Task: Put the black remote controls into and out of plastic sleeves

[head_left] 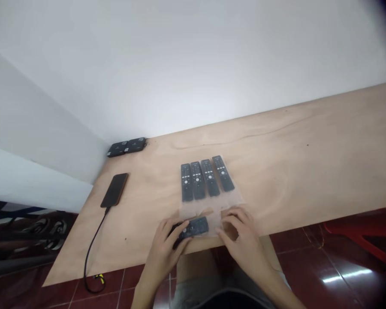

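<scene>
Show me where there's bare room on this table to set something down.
Widest bare wood: the plywood tabletop right of the plastic sheet, up to the wall. A narrower strip lies between the phone and the four remotes. Crowded: the near edge, where the left hand holds a remote and the right hand rests on the sheet.

The table (292,171) was bare plywood, matt and lightly grained. The remote controls (209,178) were matt black plastic. The sleeve (196,210) was thin, translucent plastic film with a faint sheen. The phone (114,190) was glossy dark glass. The floor tile (337,257) was polished dark red, highly glossy. The wall (180,64) was smooth matt white.
</scene>
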Available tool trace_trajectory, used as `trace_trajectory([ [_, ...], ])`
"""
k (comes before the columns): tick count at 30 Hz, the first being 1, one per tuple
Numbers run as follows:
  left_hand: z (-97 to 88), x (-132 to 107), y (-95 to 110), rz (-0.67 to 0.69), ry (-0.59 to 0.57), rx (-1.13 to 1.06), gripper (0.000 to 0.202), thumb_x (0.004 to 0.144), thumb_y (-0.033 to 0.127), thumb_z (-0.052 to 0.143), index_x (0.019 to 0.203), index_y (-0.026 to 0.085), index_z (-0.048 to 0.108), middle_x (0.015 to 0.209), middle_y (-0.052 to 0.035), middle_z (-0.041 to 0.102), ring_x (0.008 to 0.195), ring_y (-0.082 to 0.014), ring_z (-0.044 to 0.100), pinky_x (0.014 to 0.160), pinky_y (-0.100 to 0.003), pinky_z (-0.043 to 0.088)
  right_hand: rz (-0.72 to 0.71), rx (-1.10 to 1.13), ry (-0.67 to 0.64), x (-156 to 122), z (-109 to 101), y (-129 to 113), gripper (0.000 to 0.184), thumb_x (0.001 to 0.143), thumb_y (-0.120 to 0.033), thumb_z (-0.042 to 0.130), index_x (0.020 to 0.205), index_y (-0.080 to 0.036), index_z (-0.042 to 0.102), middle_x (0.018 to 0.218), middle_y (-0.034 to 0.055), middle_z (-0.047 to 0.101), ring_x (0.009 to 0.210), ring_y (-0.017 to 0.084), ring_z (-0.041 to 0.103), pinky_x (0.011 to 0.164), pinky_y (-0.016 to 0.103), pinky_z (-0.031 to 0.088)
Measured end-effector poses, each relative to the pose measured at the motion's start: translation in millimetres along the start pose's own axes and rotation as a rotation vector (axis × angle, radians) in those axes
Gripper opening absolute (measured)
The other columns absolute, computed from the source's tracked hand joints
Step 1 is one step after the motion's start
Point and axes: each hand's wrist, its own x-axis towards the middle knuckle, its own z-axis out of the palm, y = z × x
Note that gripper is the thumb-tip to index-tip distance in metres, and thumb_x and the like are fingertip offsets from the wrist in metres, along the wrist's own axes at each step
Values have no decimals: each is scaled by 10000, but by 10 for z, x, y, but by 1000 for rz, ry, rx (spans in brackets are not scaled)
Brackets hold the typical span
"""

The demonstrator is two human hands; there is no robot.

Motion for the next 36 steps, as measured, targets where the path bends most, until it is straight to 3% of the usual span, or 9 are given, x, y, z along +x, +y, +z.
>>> trace_trajectory([
  [3, 82, -1, 46, 19, 86, -7, 434, 1034, 172, 733, 1447, 287, 659, 1304, -122, 708, 1187, -292, 687, 1005, -491, 615, 1, 9, 2, 36, -26, 19, 12, 1023, -285, 714, 1021, -274, 710, 1156, 112, 719, 1161, 369, 647, 1015, 583, 552],
  [7, 126, 23, 108, 25, 133, 9, 388, 1030, 184, 739, 1398, 294, 690, 1278, -115, 734, 1148, -290, 714, 986, -497, 624, 0, 77, 15, 72, -43, 18, 138, 1052, -247, 628, 960, -275, 726, 1072, 102, 732, 1114, 340, 674, 987, 537, 571],
  [11, 123, 28, 132, 31, 144, 41, 386, 1011, 163, 758, 1374, 281, 702, 1269, -116, 739, 1137, -286, 715, 980, -482, 623, 79, 318, -10, 75, -94, -15, 202, 1102, -346, 576, 963, -261, 696, 1011, 82, 737, 1017, 297, 694, 934, 455, 586],
  [16, 129, 3, 123, 37, 152, 63, 452, 996, 137, 772, 1419, 263, 675, 1280, -125, 727, 1156, -286, 702, 988, -472, 618, 225, 529, -162, 87, -137, -54, 297, 1116, -480, 566, 1012, -247, 717, 934, 51, 730, 906, 261, 707, 821, 359, 594],
  [20, 151, -25, 111, 54, 180, 69, 475, 1006, 134, 763, 1448, 268, 655, 1284, -133, 720, 1160, -290, 693, 970, -479, 622, 171, 515, -138, 152, -147, -19, 341, 1108, -495, 565, 981, -238, 751, 995, 77, 716, 965, 269, 717, 855, 363, 615],
  [25, 159, -38, 115, 66, 192, 56, 482, 1007, 123, 761, 1454, 267, 652, 1293, -137, 713, 1170, -291, 683, 976, -482, 619, 194, 502, -137, 197, -192, 50, 321, 1085, -458, 603, 933, -248, 793, 1197, 117, 729, 1157, 297, 732, 1019, 426, 626],
  [30, 148, -18, 130, 70, 176, 19, 462, 1006, 122, 761, 1434, 264, 658, 1299, -131, 710, 1179, -287, 677, 995, -480, 611, 279, 711, -242, 188, -195, 60, 367, 1114, -425, 557, 955, -243, 832, 1378, 121, 724, 1286, 310, 694, 1083, 488, 607],
  [33, 142, -1, 125, 74, 171, -6, 440, 1010, 139, 759, 1424, 251, 661, 1297, -134, 708, 1179, -290, 676, 986, -472, 616, 310, 786, -292, 233, -200, 51, 391, 1094, -465, 588, 905, -228, 835, 1272, 116, 769, 1180, 309, 725, 1056, 471, 602],
  [36, 144, 10, 111, 81, 164, -23, 421, 1018, 149, 751, 1418, 244, 664, 1294, -137, 705, 1169, -286, 677, 973, -462, 622, 323, 681, -322, 323, -252, 46, 307, 1008, -515, 733, 969, -237, 858, 1111, 92, 807, 1071, 303, 737, 982, 419, 591],
])
